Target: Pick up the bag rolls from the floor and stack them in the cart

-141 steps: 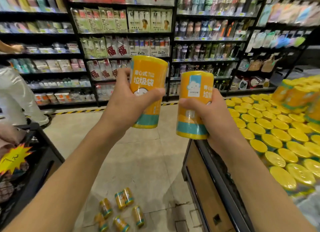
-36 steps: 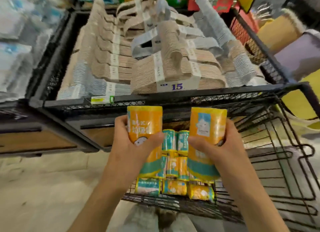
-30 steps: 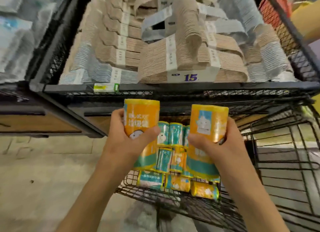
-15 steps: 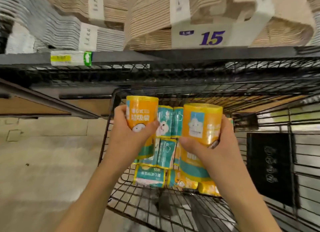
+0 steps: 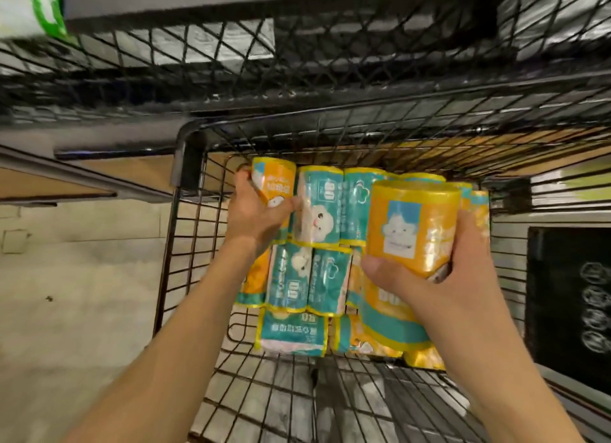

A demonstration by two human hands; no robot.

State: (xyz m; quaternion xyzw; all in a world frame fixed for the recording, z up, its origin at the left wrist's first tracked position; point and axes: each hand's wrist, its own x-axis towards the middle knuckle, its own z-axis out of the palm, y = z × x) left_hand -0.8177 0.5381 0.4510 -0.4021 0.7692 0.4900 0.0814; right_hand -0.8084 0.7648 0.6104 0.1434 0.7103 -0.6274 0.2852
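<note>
From the head camera, both arms reach into a black wire cart [image 5: 185,231]. The left hand [image 5: 256,216] grasps an orange bag roll [image 5: 274,184] at the far left corner of the cart, touching the teal rolls [image 5: 322,208] stacked there. The right hand [image 5: 459,277] clasps a second orange roll [image 5: 411,224], upright above the stack. The tiled floor [image 5: 76,277] lies left of the cart, with a black mesh shelf [image 5: 297,65] beyond it.

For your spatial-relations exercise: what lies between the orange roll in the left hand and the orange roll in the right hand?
In the head view, teal bag rolls stacked in the wire cart fill the gap between the left hand's roll and the right hand's roll.
</note>
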